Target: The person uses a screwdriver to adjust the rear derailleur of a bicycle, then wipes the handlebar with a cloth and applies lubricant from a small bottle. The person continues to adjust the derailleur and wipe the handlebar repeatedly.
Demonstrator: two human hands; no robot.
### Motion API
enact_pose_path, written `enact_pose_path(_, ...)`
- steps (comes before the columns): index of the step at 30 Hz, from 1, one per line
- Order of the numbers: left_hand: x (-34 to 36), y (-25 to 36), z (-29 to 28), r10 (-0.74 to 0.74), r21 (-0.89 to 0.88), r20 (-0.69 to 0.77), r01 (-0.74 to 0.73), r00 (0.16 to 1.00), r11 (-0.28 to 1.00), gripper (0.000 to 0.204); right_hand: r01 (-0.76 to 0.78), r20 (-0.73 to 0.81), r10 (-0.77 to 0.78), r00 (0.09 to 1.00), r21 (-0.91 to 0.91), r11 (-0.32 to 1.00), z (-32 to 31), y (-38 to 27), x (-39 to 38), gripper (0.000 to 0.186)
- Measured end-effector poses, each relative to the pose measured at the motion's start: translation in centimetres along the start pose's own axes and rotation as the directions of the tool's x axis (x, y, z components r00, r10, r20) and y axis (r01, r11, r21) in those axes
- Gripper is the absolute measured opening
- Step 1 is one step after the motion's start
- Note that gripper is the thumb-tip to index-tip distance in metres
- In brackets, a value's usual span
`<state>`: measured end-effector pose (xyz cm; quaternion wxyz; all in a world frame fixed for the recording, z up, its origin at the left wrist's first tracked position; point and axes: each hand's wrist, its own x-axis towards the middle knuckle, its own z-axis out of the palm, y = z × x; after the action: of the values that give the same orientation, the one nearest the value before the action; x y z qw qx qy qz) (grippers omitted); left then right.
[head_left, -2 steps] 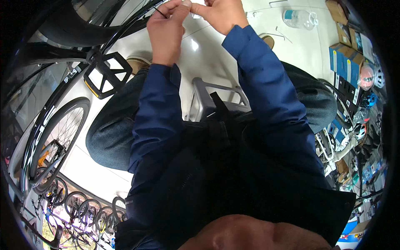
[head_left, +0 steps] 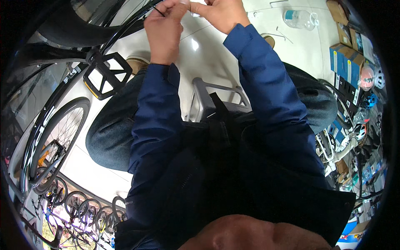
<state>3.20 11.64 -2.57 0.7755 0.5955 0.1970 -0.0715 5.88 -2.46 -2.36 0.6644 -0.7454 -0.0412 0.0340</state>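
Observation:
At the top centre of the head view my left hand [head_left: 166, 31] is closed, with a thin black piece [head_left: 159, 11], perhaps a cable or tool, between its fingers. My right hand [head_left: 216, 14] is also closed, its thumb meeting the left fingertips at a small white item [head_left: 195, 15], too small to make out. Both hands are beside the black bicycle frame [head_left: 112, 40]. Below them on the left is a black flat pedal [head_left: 102, 79] on its crank. A grey stool [head_left: 199, 93] stands between my knees.
A clear plastic bottle [head_left: 298, 20] and thin metal tools [head_left: 283, 33] lie on the white tiled floor [head_left: 196, 43]. Boxes [head_left: 343, 60] and helmets [head_left: 366, 77] line the right. A bicycle wheel [head_left: 62, 137] stands at the left, several more bicycles [head_left: 79, 212] along the lower left.
My left hand has shifted slightly left and my right hand slightly right; both are still closed near the same spot.

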Motion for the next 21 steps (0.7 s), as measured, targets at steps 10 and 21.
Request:
enact_pose_path(10, 5.6, 0.5, 0.7, 0.419, 0.133, -0.154, -0.402, 0.895, 0.906, 0.012, -0.346, -0.060, 0.401, 0.914, 0.401, 0.848, 0.8, 1.5, 3.3, 0.017)
enact_pose_path(21, 5.8, 1.2, 2.8, 0.399, 0.027, -0.169, -0.401, 0.901, 0.916, 0.013, -0.343, 0.061, 0.522, 0.851, 0.817, 0.464, 1.9, 2.6, 3.9, 0.017)
